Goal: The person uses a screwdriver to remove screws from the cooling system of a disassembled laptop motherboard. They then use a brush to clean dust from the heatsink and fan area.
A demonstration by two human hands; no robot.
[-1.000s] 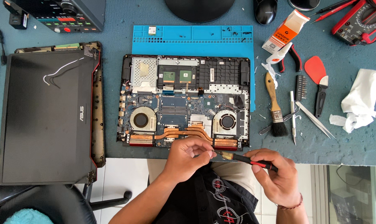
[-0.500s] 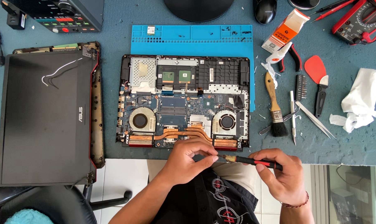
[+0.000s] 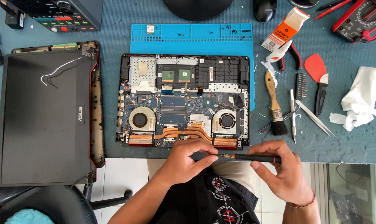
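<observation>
An opened laptop base (image 3: pixel 183 99) lies on the blue-grey mat, its board, two fans and copper heat pipes bare. At the near table edge, just in front of it, my right hand (image 3: pixel 279 170) grips the black handle of a slim screwdriver (image 3: pixel 254 157) held level. My left hand (image 3: pixel 188 159) pinches the screwdriver's tip end between thumb and fingers. Both hands hover over the table edge, above my lap.
A laptop lid (image 3: pixel 45 120) lies at the left. A blue silicone mat (image 3: pixel 196 35) sits behind the base. To the right lie a brush (image 3: pixel 274 105), tweezers (image 3: pixel 314 118), a red pry tool (image 3: pixel 316 76), a bit holder (image 3: pixel 301 86), crumpled tissue (image 3: pixel 360 103) and a tube (image 3: pixel 285 29).
My hands have drawn a little closer together and the screwdriver has turned from tilted to level. My left fingers now pinch its tip end.
</observation>
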